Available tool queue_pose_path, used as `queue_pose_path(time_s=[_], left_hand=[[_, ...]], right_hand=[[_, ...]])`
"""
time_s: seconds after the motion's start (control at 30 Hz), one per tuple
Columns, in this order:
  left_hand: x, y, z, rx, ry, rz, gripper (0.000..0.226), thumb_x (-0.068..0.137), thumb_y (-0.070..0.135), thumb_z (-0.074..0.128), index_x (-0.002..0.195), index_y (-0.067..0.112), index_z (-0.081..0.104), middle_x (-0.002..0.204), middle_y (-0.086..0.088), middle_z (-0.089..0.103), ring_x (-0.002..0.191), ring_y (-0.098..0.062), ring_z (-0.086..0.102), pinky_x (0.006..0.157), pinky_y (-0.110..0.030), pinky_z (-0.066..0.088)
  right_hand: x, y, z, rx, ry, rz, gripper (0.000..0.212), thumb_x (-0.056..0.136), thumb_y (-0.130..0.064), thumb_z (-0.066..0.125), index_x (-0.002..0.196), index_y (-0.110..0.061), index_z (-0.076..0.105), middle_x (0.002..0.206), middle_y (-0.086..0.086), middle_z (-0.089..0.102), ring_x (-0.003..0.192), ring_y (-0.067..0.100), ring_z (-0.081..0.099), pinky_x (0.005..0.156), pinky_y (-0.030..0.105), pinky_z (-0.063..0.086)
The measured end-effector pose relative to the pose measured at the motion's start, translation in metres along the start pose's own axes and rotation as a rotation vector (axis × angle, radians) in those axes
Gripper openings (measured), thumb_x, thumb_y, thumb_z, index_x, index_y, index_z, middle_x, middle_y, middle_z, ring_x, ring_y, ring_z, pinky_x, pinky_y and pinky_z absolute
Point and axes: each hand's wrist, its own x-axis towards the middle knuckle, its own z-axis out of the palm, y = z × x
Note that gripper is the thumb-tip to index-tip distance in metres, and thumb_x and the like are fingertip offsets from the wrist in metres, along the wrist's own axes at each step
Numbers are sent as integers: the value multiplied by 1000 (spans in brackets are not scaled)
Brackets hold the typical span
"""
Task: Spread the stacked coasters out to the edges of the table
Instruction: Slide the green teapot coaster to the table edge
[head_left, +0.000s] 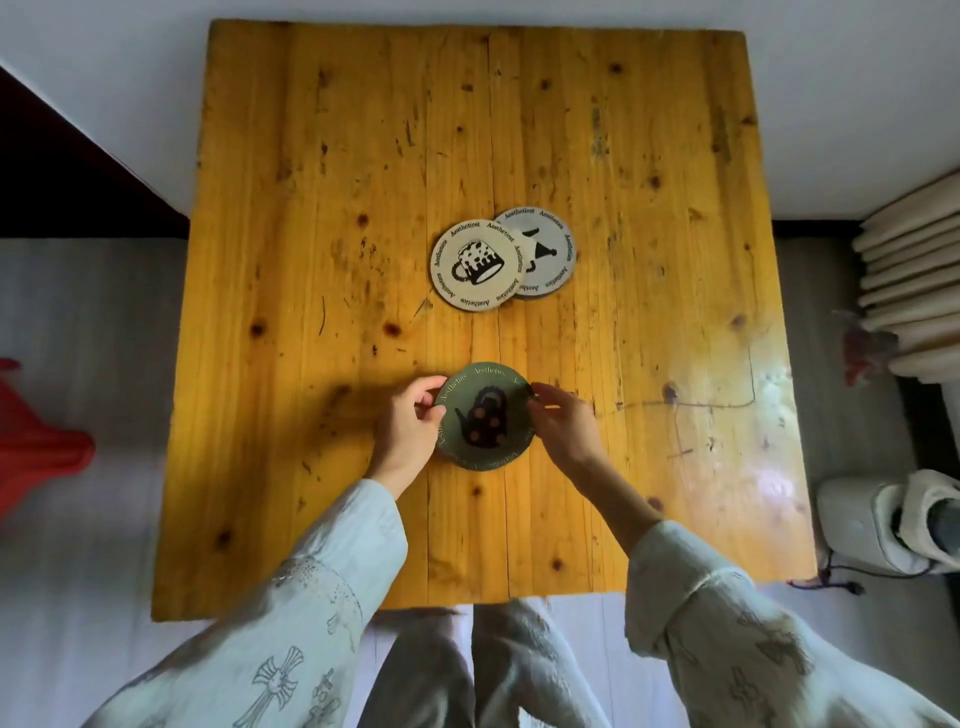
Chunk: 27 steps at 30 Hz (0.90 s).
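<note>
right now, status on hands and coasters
Left hand and right hand pinch opposite rims of green teapot coaster. Two white coasters overlap mid-table. Wooden table otherwise bare.

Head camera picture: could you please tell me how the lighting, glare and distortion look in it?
In the head view, glare whitens the table near its right edge; the left hand casts a soft shadow to its left on the wood; wide-angle distortion bows the table's edges; the green coaster and the two pale coasters are sharp, print readable, while the sleeves at the bottom look soft.
</note>
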Motion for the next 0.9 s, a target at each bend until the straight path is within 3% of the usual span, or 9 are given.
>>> queue_pose_path(time_s=[0.1,0.3,0.47,0.57,0.67,0.8,0.9], left_hand=[[-31,-16,-3,3,-42,-14,33,86,3,52,117,12,57,99,-6,54,91,-18,49,77,-28,42],[-80,-47,11,-28,-76,-45,31,86,0,49,116,7,54,98,-7,51,90,-18,48,79,-28,41],[-97,-63,26,-41,-40,-86,29,85,-3,47,112,4,54,98,-6,52,91,-17,49,82,-27,40],[-98,-73,36,-5,-52,-115,33,86,-5,40,113,5,56,101,-9,56,93,-17,50,83,-27,41],[-100,-76,46,17,-81,-178,46,82,-11,33,120,5,53,115,-15,60,101,-23,53,87,-29,42],[-106,-78,55,55,-145,-261,53,84,-9,31,132,11,41,136,-13,45,121,-27,44,99,-31,36],[-112,-79,54,31,-111,-287,56,84,-9,30,134,14,39,142,-13,34,123,-24,42,104,-35,35]], right_hand=[[-27,15,3,49,17,70,34,91,-14,49,124,-7,55,123,19,62,107,31,61,95,48,51],[-79,53,18,92,76,135,33,90,-12,49,122,-4,57,118,20,65,104,34,63,93,52,51],[-96,72,18,112,101,153,32,90,-12,47,120,-4,58,117,19,65,103,34,62,82,43,53],[-96,81,15,111,100,169,31,91,-11,45,119,-2,57,116,19,64,99,30,59,90,45,50],[-96,88,11,67,34,177,34,92,-12,42,122,-1,55,104,16,63,86,26,55,76,35,48],[-95,92,7,51,-36,179,37,94,-18,43,128,-6,51,122,15,61,90,22,56,73,31,44],[-95,97,9,36,-57,135,41,94,-17,40,133,-5,45,133,19,53,100,25,54,91,39,47]])
